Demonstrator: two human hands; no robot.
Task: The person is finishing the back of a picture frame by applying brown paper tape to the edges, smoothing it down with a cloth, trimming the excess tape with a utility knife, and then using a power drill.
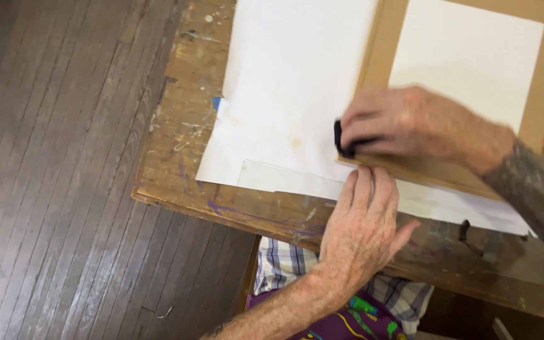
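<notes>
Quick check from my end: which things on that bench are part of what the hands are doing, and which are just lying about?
In use:
right hand
small black tool
brown frame
left hand
white sheets

Lying about:
dark clip
paint-stained wooden bench

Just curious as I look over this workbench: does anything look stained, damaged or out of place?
Yes. The large white paper sheet carries a small brownish stain near its lower part, and the worn wooden table is scuffed and flecked with old paint. Otherwise nothing stands out.
</notes>
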